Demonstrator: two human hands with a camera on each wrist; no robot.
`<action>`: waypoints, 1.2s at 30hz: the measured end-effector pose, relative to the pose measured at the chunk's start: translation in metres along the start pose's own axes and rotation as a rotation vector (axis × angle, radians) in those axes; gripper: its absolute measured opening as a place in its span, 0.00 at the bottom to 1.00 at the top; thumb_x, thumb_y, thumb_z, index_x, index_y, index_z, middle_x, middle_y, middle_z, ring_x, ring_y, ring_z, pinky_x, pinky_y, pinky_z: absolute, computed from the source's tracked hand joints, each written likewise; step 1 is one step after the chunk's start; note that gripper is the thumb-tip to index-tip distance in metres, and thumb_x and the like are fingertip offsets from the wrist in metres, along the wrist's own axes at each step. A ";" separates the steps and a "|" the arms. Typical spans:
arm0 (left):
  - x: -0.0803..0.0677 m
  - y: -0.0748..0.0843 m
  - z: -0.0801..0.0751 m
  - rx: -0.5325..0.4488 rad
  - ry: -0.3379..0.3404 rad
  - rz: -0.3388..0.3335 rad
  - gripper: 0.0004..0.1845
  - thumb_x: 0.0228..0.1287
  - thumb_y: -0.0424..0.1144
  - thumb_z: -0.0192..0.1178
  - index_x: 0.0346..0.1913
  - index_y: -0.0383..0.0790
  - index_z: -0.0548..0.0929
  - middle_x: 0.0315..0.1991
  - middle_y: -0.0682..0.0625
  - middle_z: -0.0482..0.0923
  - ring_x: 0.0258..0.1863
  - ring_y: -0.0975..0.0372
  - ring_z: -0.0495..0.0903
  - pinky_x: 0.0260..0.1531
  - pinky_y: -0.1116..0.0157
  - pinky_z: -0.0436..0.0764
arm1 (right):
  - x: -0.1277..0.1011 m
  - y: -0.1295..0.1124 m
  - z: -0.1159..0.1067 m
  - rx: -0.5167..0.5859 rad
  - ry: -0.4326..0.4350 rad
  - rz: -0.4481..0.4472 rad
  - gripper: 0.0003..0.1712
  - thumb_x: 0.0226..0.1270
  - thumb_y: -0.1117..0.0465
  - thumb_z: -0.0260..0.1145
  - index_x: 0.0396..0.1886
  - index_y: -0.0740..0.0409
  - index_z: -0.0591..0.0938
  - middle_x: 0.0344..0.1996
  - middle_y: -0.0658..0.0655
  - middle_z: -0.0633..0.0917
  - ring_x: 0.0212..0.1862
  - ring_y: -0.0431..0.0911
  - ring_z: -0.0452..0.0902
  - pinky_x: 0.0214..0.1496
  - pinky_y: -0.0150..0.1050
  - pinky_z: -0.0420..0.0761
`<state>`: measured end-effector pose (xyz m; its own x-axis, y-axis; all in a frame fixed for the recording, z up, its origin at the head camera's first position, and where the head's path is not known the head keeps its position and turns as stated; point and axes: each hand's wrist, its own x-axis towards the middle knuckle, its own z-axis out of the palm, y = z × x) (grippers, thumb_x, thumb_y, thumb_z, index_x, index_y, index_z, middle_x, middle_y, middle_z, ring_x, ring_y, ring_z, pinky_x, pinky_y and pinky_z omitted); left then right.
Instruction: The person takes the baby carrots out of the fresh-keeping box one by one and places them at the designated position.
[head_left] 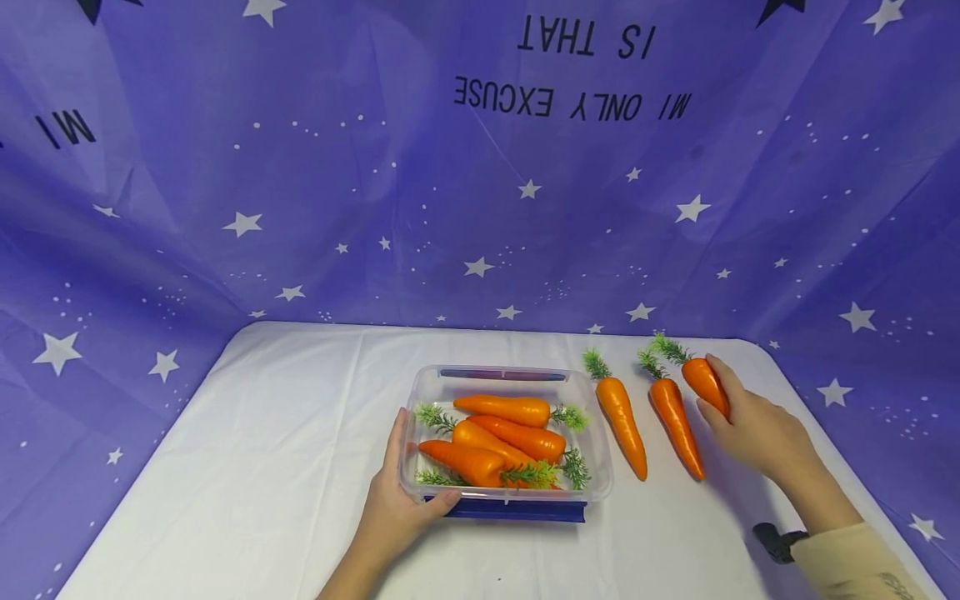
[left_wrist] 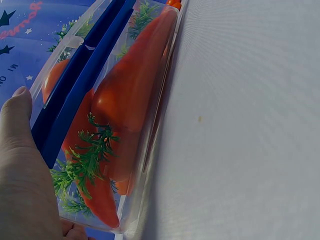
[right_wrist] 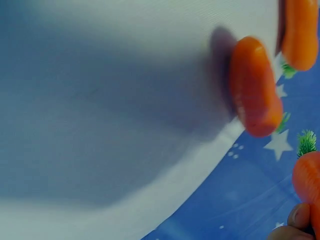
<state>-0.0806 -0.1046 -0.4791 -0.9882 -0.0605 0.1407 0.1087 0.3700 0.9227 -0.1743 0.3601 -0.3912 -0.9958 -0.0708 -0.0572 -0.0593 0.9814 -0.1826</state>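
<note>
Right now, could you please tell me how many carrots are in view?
7, though more may be hidden. Four lie piled in the clear container. Two lie on the white tablecloth to its right: carrot and carrot. The right hand grips the last carrot.

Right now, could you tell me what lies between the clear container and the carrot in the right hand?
In the head view, two loose carrots lie on the white cloth between the container and the held carrot: one nearer the container, another beside the right hand.

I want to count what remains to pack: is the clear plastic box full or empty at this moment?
Partly full. The clear box has no lid on and holds four carrots; three more lie outside on the white table.
</note>
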 end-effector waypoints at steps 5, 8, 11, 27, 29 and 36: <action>0.000 0.000 0.000 0.003 -0.001 -0.008 0.65 0.36 0.52 0.78 0.73 0.70 0.41 0.70 0.42 0.61 0.62 0.53 0.71 0.53 0.54 0.76 | -0.001 0.014 0.005 -0.009 -0.008 0.023 0.47 0.68 0.33 0.44 0.76 0.49 0.39 0.37 0.69 0.81 0.23 0.50 0.71 0.19 0.40 0.65; 0.000 0.000 0.001 -0.001 -0.003 -0.004 0.65 0.36 0.52 0.78 0.73 0.69 0.41 0.70 0.42 0.61 0.62 0.53 0.71 0.53 0.55 0.76 | -0.001 0.018 0.008 -0.017 -0.025 0.032 0.47 0.68 0.33 0.44 0.76 0.49 0.39 0.39 0.72 0.81 0.24 0.51 0.72 0.20 0.41 0.66; 0.000 0.000 0.001 -0.010 -0.004 -0.001 0.66 0.36 0.52 0.78 0.74 0.69 0.41 0.70 0.42 0.62 0.61 0.53 0.72 0.52 0.58 0.77 | 0.001 0.021 0.010 -0.025 -0.043 0.036 0.47 0.68 0.33 0.45 0.76 0.50 0.40 0.41 0.75 0.80 0.25 0.52 0.73 0.20 0.42 0.67; 0.000 -0.001 0.001 0.003 0.003 -0.010 0.65 0.36 0.52 0.78 0.73 0.70 0.41 0.70 0.43 0.62 0.61 0.54 0.72 0.51 0.57 0.77 | 0.013 0.026 0.016 -0.084 -0.145 0.074 0.47 0.67 0.35 0.50 0.75 0.56 0.46 0.47 0.79 0.76 0.34 0.64 0.78 0.24 0.52 0.72; 0.000 -0.001 0.001 0.012 0.004 -0.009 0.65 0.36 0.52 0.78 0.73 0.70 0.41 0.70 0.43 0.62 0.61 0.54 0.72 0.52 0.56 0.77 | 0.014 0.028 0.017 -0.089 -0.153 0.076 0.47 0.66 0.35 0.50 0.74 0.56 0.47 0.48 0.79 0.76 0.35 0.66 0.78 0.26 0.54 0.73; 0.000 -0.001 0.000 0.016 0.005 -0.008 0.65 0.36 0.52 0.78 0.73 0.69 0.41 0.68 0.43 0.64 0.60 0.55 0.73 0.50 0.59 0.78 | 0.016 0.031 0.021 -0.104 -0.183 0.089 0.48 0.66 0.34 0.50 0.74 0.59 0.47 0.48 0.80 0.75 0.38 0.70 0.76 0.30 0.60 0.74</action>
<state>-0.0807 -0.1047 -0.4804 -0.9886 -0.0678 0.1346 0.0986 0.3845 0.9178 -0.1903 0.3861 -0.4186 -0.9688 -0.0047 -0.2476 0.0124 0.9977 -0.0674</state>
